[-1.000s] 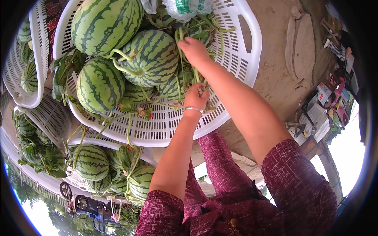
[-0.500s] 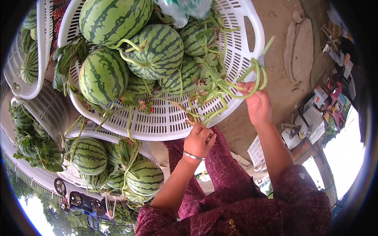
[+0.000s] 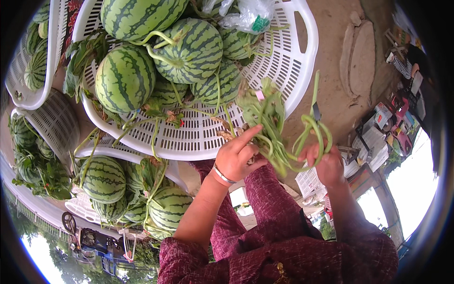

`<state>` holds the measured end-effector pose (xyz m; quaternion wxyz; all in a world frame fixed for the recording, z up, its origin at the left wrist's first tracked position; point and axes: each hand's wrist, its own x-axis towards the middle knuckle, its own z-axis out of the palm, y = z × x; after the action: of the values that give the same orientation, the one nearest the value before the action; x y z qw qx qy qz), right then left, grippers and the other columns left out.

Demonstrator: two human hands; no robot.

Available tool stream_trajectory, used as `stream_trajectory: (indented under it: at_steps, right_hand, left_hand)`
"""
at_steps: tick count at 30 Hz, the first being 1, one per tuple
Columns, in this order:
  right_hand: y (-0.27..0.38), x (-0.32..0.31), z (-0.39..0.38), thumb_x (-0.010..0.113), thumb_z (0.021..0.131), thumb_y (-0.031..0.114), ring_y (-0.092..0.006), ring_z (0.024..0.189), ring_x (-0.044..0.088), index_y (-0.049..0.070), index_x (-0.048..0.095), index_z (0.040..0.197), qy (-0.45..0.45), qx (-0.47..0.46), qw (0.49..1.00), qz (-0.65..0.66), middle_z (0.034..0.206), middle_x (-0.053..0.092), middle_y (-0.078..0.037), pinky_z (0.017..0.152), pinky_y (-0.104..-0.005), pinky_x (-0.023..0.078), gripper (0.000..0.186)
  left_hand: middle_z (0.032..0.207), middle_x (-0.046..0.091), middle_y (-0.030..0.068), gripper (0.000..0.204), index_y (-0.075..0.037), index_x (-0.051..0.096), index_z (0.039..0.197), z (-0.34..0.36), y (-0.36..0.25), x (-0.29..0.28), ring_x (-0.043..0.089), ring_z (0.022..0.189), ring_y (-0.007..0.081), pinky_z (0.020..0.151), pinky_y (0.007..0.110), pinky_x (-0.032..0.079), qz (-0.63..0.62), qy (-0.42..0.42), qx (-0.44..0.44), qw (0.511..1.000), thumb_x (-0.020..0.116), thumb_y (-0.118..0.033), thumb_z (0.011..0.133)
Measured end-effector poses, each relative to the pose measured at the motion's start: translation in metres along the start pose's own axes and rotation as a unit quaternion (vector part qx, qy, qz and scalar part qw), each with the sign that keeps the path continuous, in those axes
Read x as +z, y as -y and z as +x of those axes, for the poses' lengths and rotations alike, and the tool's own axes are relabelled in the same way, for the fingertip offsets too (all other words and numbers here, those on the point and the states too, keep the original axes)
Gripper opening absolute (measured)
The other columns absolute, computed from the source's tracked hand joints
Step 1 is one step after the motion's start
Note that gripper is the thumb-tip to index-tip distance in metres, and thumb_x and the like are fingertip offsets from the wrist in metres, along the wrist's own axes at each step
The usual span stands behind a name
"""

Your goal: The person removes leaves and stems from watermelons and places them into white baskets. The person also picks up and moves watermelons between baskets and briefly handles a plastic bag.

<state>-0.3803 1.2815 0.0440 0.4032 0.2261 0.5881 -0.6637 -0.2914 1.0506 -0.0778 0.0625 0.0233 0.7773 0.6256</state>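
Note:
My right hand [image 3: 325,163] is closed around a looped bundle of green watermelon vine [image 3: 314,135], to the right of the basket. A small dark, blade-like piece [image 3: 316,111] shows against the upper stem. Broad leaves [image 3: 265,106] of the vine, with a small pink patch, hang over the basket's near right rim. My left hand [image 3: 236,156], wearing a silver bracelet [image 3: 223,175], points its index finger at the leaves while the other fingers curl round something brownish, too small to name. Striped watermelons [image 3: 189,51] with curled stems sit in the white slotted basket [image 3: 189,146] ahead.
A clear plastic bag [image 3: 246,16] lies on the melons at the far side. More watermelons [image 3: 103,180] fill baskets at left and lower left. Bare ground with a stone slab [image 3: 362,61] lies to the right, beside cluttered goods [image 3: 395,118].
My right hand has drawn the vine nearer to me and slightly right, lifting its leaves off the basket. My left index finger has stretched out. The plastic bag appears lower in view.

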Motion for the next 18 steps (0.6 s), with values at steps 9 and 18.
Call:
stream_trajectory:
  at_steps: [9, 18]
  right_hand:
    - [0.033, 0.018, -0.011, 0.042, 0.081, 0.005, -0.0300, 0.093, 0.062, -0.003, 0.057, 0.091, 0.134, 0.168, 0.977, -0.005, 0.083, 0.062, -0.014, 0.088, -0.0428, 0.047, 0.020]
    - [-0.002, 0.066, 0.009, 0.041, 0.097, 0.021, -0.0249, 0.099, 0.063, -0.002, 0.057, 0.104, 0.109, 0.306, 0.944, -0.062, 0.097, 0.062, -0.013, 0.091, -0.0374, 0.048, 0.030]
  left_hand:
    - [0.094, 0.066, 0.0059, 0.053, -0.017, 0.058, 0.115, -0.022, -0.037, 0.022, 0.065, 0.079, 0.0273, 0.068, 0.040, 0.053, -0.119, 0.297, 0.005, 0.947, 0.080, -0.027, 0.068]
    - [0.091, 0.068, 0.0055, 0.034, -0.013, 0.067, 0.103, -0.117, -0.051, 0.037, 0.067, 0.084, 0.0250, 0.073, 0.036, 0.054, -0.309, 0.282, -0.216, 0.882, 0.079, -0.019, 0.073]
